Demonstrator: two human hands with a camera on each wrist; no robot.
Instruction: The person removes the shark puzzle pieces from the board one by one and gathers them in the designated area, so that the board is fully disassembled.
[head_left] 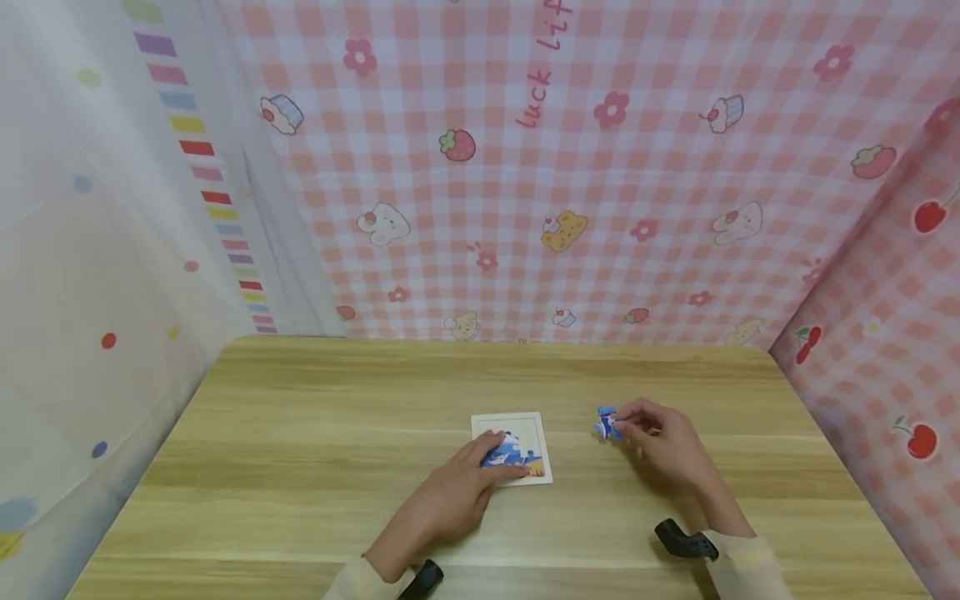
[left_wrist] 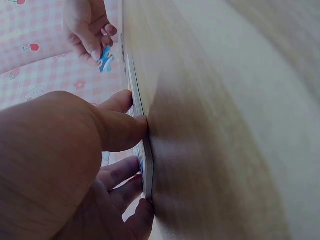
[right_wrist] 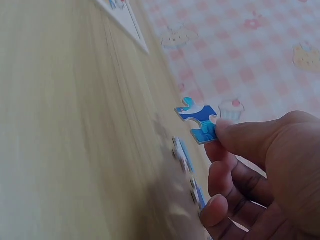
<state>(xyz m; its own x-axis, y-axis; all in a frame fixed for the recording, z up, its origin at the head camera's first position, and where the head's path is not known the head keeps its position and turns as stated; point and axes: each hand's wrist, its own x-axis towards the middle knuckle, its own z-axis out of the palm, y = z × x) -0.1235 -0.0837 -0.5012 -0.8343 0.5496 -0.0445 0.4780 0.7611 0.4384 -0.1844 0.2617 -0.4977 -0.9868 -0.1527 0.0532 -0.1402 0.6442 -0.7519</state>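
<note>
My left hand [head_left: 453, 493] rests on a small square puzzle board [head_left: 547, 454] with a white border, its thumb and fingers spread over the surface. Several joined blue pieces [head_left: 512, 454] and an orange patch show in the board's lower part, while the upper part is pale. To the right of the board, my right hand [head_left: 670, 440] pinches a blue and white jigsaw piece [right_wrist: 201, 122] between thumb and forefinger, held above the table. Below that hand, loose puzzle pieces [right_wrist: 183, 154] lie on the tabletop in the right wrist view; the hand partly hides them.
The wood-grain table [head_left: 300, 417] meets a pink checked cloth [head_left: 510, 208] at its back edge. A white dotted cloth [head_left: 105, 250] hangs on the left, and a cherry-patterned cloth [head_left: 892, 367] on the right. Black wrist straps [head_left: 686, 542] sit on both forearms.
</note>
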